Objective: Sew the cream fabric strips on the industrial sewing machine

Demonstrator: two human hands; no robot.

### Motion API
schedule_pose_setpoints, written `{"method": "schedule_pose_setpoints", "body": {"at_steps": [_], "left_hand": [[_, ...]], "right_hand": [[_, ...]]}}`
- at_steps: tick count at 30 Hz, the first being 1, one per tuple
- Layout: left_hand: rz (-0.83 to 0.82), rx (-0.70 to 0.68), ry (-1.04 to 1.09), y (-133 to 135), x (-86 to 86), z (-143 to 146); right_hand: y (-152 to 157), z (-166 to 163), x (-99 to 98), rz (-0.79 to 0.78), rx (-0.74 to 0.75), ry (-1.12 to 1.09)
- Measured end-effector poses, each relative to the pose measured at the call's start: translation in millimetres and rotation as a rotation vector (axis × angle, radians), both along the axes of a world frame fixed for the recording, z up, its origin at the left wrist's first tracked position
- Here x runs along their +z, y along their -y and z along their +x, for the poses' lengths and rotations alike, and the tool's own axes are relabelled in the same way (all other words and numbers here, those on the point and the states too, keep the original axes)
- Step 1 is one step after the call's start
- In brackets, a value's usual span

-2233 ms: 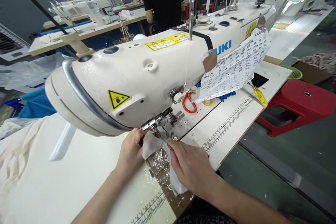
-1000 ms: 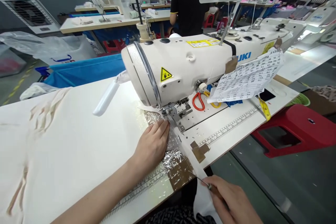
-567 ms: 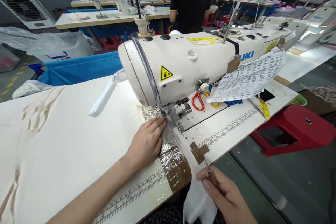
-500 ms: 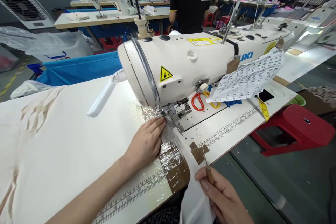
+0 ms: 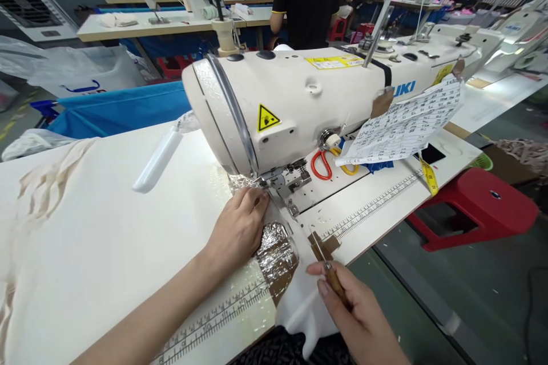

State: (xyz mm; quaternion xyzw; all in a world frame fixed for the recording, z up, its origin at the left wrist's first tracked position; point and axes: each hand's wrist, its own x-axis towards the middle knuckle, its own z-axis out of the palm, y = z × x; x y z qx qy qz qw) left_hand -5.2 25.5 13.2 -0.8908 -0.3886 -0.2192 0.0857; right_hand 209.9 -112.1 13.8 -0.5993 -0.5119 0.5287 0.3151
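My left hand point(image 5: 237, 225) is at the front of the white sewing machine point(image 5: 278, 108), fingers bent and pinched at the edge of a white fabric strip point(image 5: 306, 291) close to the presser foot point(image 5: 263, 181). Its fingertips are partly hidden. The strip runs from the foot toward me and hangs over the table edge. In my right hand point(image 5: 357, 308) is an awl point(image 5: 335, 284) with a wooden handle, its thin metal point angled up and left above the strip. The thumb and fingers close round the handle.
Red-handled scissors point(image 5: 321, 165) lie by the machine bed, under a handwritten paper sheet point(image 5: 398, 122). A yellow tape measure point(image 5: 428, 177) hangs at the table's right edge, near a red stool point(image 5: 475, 208). Cream fabric point(image 5: 53, 182) lies left. A person point(image 5: 303, 3) is beyond the machine.
My left fingers have gone from lying flatter to bent and pinched near the foot. My right hand has moved left with the awl, and the hanging strip has shifted left and folded.
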Motion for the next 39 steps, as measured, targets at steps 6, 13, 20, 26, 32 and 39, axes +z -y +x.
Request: {"method": "schedule_pose_setpoints", "body": {"at_steps": [6,13,20,26,32,39], "left_hand": [[-0.064,-0.161,0.168,-6,-0.1,-9],[-0.062,-0.086,0.094,-6,-4.3,-11],[-0.062,-0.072,0.121,-4,-1.8,-13],[-0.048,-0.097,0.091,-5,-4.6,-12],[-0.046,-0.029,0.065,-4,-4.4,-12],[-0.053,-0.160,0.117,-4,-1.6,-14]], "right_hand": [[-11,-7,4.4,0.054,-0.008,-0.006],[-21,-10,6.6,0.089,0.073,-0.021],[-39,-12,11.9,0.193,0.129,0.041],[-49,-15,14.9,0.274,0.142,0.067],[-62,-18,14.2,0.264,0.163,0.085],[-70,-22,13.8,0.280,0.170,0.101]]}}
